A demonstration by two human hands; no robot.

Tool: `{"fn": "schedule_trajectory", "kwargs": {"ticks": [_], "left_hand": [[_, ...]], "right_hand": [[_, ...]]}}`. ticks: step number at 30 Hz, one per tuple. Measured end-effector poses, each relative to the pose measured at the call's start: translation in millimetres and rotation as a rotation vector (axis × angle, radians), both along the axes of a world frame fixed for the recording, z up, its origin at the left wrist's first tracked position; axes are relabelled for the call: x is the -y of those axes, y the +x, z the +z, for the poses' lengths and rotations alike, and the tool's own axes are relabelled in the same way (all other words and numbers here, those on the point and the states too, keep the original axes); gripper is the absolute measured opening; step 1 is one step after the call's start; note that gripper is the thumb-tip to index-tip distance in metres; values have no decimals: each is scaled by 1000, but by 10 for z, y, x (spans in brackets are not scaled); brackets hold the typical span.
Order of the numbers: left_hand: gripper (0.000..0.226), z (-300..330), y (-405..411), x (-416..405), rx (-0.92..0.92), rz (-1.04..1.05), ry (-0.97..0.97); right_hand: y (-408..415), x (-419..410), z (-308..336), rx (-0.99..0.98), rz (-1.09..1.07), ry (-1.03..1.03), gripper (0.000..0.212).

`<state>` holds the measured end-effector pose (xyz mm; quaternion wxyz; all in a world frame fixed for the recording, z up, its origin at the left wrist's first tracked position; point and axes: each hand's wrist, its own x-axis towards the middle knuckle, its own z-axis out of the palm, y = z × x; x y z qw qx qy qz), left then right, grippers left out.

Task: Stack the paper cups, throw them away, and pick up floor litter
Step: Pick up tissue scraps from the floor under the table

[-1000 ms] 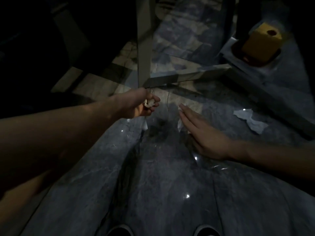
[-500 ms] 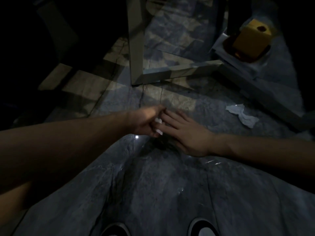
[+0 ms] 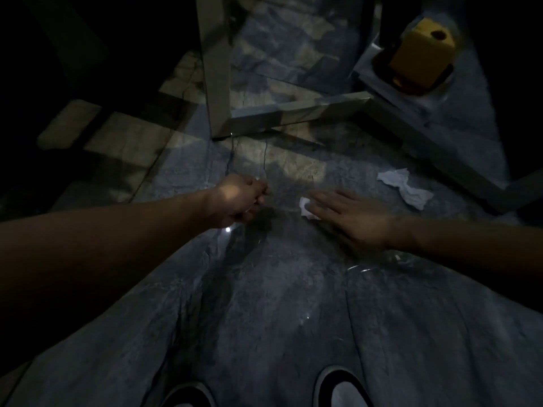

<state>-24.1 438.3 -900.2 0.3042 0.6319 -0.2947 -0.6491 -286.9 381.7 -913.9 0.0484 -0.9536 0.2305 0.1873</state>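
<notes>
My left hand (image 3: 239, 201) is curled into a fist just above the dark stone floor, and a pale bit of paper shows at its underside. Further right, my right hand (image 3: 349, 218) lies flat with its fingers stretched out to the left. A small white paper scrap (image 3: 305, 207) sits on the floor at its fingertips, partly under them. A larger crumpled white paper (image 3: 407, 190) lies on the floor beyond the right hand, untouched. No paper cups are in view.
A metal table leg and its floor bar (image 3: 293, 114) stand just beyond my hands. A yellow box (image 3: 423, 51) sits on a low base at the far right. My two shoes (image 3: 338, 389) are at the bottom edge. The left side is in deep shadow.
Half a second ago my two hands touched over the scraps. They have since drawn apart: the left one stays fisted, and the right one has slid to the right.
</notes>
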Motion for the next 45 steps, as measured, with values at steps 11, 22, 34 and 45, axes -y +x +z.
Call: {"fn": "schedule_trajectory", "kwargs": {"ticks": [11, 22, 34, 45], "left_hand": [[41, -67, -35, 11, -23, 32, 95], [19, -166, 3, 25, -60, 62, 99], [43, -90, -259, 262, -121, 17, 90], [44, -195, -734, 300, -37, -44, 95]], "right_hand": [[45, 50, -311, -197, -64, 149, 67], [-43, 36, -350, -44, -67, 158, 70], [-307, 151, -194, 130, -343, 242, 11], [-741, 287, -141, 353, -643, 173, 43]]}}
